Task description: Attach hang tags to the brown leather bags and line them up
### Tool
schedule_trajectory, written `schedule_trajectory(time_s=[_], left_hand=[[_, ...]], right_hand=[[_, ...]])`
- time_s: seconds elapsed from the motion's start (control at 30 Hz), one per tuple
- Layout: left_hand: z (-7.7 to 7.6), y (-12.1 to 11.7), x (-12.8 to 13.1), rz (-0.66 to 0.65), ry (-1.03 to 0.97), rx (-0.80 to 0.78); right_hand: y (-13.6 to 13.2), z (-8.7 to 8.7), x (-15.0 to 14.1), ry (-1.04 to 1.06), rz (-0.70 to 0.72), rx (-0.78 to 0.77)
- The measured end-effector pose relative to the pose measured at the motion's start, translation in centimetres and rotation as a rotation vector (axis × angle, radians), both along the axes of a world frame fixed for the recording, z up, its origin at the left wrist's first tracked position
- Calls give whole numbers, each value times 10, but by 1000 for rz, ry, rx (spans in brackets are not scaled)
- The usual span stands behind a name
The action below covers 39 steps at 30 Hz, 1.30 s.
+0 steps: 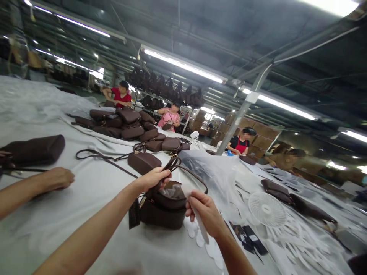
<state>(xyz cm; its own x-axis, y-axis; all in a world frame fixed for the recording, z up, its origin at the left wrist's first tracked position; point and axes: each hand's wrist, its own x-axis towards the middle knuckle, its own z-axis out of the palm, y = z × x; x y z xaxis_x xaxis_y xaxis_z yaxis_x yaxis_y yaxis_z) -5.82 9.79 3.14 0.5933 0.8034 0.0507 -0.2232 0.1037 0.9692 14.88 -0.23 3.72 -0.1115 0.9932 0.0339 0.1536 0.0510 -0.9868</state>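
Note:
A dark brown handbag (163, 214) stands upright on the white-covered table in front of me, its top open with crinkled clear plastic (174, 191) inside. My left hand (156, 178) is closed around the bag's looped strap (172, 164), above the opening. At the bag's right edge, my right hand (203, 212) pinches a thin white strip (202, 225), which hangs below the fingers; its material is unclear. A black tag (133, 214) dangles at the bag's left side. Just behind lies another brown bag (143, 162).
A co-worker's hand (59, 178) rests at the left near a brown bag (37, 149). Piled brown bags (129, 122) lie farther back. To the right are a clear plastic sheet (210, 172), a round white fan guard (266, 209), white strips (304, 240) and black tags (249, 238).

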Motion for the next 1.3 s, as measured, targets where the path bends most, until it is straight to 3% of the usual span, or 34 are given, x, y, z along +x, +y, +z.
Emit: schedule_trajectory(time_s=[0.07,0.2,0.3,0.4,0.47,0.53,0.7,0.8,0.9,1.1,1.3], left_hand=[[-1,2,0,11,-2,14],[-2,4,0,24,8,65],[-1,2,1,24,49,141],[0,0,3,56,107,275],[1,-1,4,97,132,371],[2,0,4,120,150,444],[2,2,4,162,253,616],[2,2,5,227,315,674],[1,0,6,217,341,694],[0,-4,12,222,425,700],[-5,-1,16,293,521,725]], right_hand=[[12,2,-7,-133,-42,169],[43,-1,-15,-698,-200,581],[66,-8,-21,-965,-347,569],[80,-15,-30,-982,-345,536],[83,-21,-36,-902,-323,557],[82,-25,-42,-665,-291,528],[73,-26,-52,123,-120,203],[67,-20,-51,443,-120,21],[65,-15,-47,434,-141,-72],[76,-18,-47,286,-319,87],[68,-18,-48,366,-218,64]])
